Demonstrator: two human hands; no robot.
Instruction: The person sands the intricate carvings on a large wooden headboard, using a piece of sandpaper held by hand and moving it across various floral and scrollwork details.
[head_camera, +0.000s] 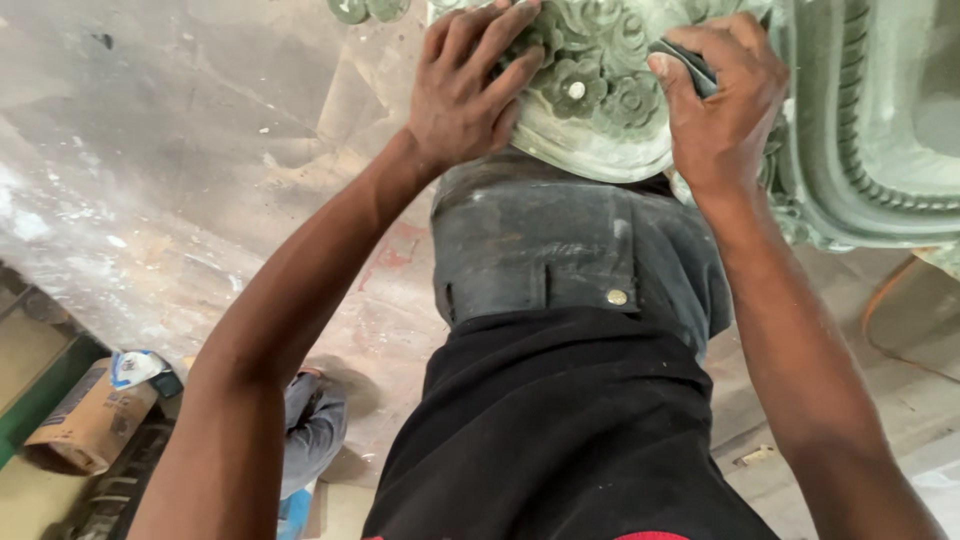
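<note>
Green carved floral panel (600, 90) rests on lap, top of view. Left hand (465, 95) spread flat on carving, bracing. Right hand (725, 105) pinches dark sanding pad (690, 62) against flower relief. Risk: pressing hard rounds petal edges; panel could slide off knee.

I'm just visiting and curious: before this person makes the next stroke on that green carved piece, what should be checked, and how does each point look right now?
1. Left hand steadies the green carved flower panel: ok, palm and fingers lie flat on it.
2. Right hand grips the dark sanding pad: ok, fingers pinch it.
3. Pad touches the carving: ok, it lies against the flowers.
4. Panel is supported: ok, its edge rests on the lap.
5. Pad's grit is unworn: cannot tell, mostly hidden.
6. Dusty floor free of hazards: cannot tell.
</note>
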